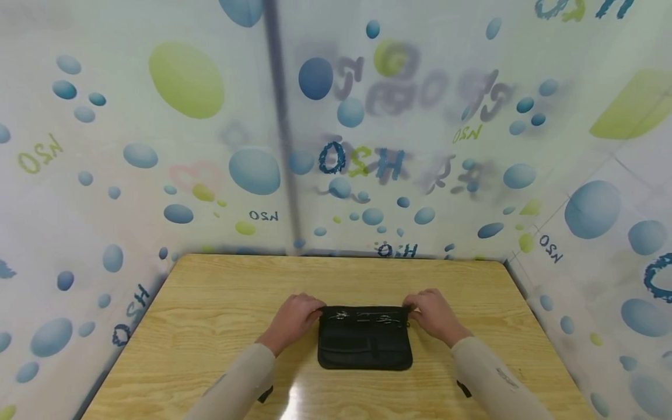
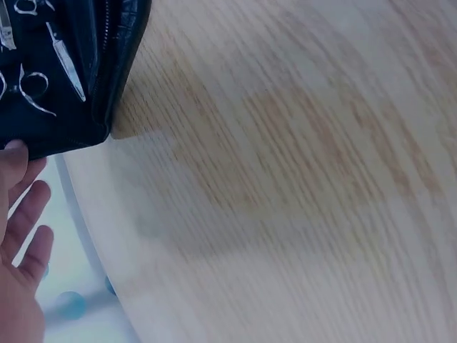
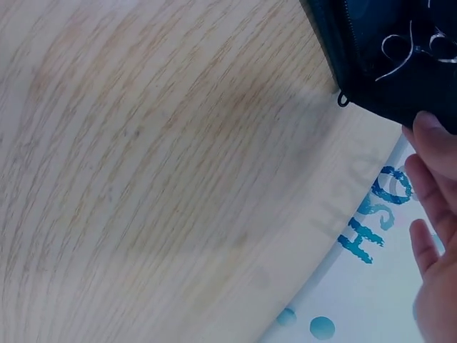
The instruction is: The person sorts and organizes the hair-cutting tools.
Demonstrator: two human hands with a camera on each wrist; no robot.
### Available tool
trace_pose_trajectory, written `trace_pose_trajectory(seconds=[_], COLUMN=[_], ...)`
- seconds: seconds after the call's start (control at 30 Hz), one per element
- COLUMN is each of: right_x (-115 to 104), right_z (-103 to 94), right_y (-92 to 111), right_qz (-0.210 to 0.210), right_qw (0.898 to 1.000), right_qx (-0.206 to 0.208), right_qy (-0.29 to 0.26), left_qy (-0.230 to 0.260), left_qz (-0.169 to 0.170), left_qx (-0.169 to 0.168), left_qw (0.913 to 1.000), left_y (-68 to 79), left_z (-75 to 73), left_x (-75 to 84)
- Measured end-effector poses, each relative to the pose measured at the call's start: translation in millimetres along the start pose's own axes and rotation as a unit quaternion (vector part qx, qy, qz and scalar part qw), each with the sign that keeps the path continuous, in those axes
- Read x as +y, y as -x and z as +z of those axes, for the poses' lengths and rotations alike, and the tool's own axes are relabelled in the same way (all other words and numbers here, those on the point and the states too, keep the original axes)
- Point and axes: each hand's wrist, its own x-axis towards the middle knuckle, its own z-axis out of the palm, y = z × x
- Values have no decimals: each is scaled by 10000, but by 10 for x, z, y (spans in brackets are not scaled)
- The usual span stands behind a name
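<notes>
A black zip case lies on the wooden table, its far edge lifted between both hands. My left hand pinches the far left corner; in the left wrist view its thumb lies on the case's inner side. My right hand pinches the far right corner, with a zip pull close by. Inside the case, silver scissors and a slim pointed metal blade show in the left wrist view. More scissors appear in the right wrist view. The case's other contents are partly out of frame.
The wooden table extends around the case on all sides. Behind it hangs a pale curtain with blue and green dots and lettering. A similar patterned sheet runs along the right side.
</notes>
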Motion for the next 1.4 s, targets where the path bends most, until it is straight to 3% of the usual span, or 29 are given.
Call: trace_pose_trajectory(seconds=[0.27, 0.47, 0.6, 0.77, 1.0, 1.4], right_x=[-18, -37, -41, -51, -89, -100], right_z=[-56, -65, -32, 14, 56, 152], right_y=[76, 135, 187, 233, 294, 377], right_qz=[-299, -599, -936, -1238, -1518, -1392], right_qw=[9987, 9965, 9943, 9913, 9876, 9875], right_qx=[-392, -530, -507, -424, -326, -541], right_qy=[-128, -232, -75, 107, 230, 497], left_qy=[159, 129, 71, 26, -132, -498], left_qz=[232, 572, 739, 631, 736, 759], left_qx=[-444, -469, -640, -941, -988, -1132], left_qw=[9986, 9972, 9952, 9936, 9923, 9894], left_y=[68, 141, 191, 235, 279, 322], left_z=[-74, -98, -104, -99, -77, -34], left_x=[27, 54, 71, 92, 128, 175])
